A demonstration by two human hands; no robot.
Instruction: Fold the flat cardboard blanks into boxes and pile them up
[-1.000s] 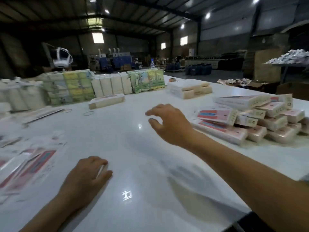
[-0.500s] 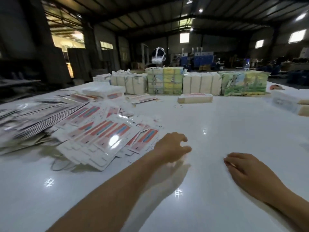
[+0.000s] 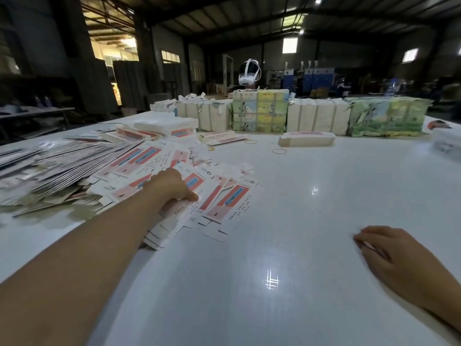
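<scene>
Right hand (image 3: 399, 260): palm down on the glossy white table (image 3: 274, 245), fingers loosely curled toward the left, nothing held; bare tabletop under and ahead of the fingertips.

Left hand (image 3: 172, 187): arm stretched forward, fingers pressed down on the near edge of the flat blanks (image 3: 219, 198). Fingertips are hidden under the hand, so whether one is pinched I cannot tell.

Blanks: thin white card with tabbed ends, red-and-blue printed panels, fanned loosely under and just beyond the left fingers. Left of those fingers, a slumped stack of blanks seen edge-on (image 3: 50, 168), grey striped.

Farther ahead of the fingers: a folded box (image 3: 306, 139), long, rectangular, pale; thin rubber bands (image 3: 279, 151) lying loose near it.

Far edge: wrapped bundles (image 3: 316, 116), blocky, some cream, some with green-yellow print.
</scene>
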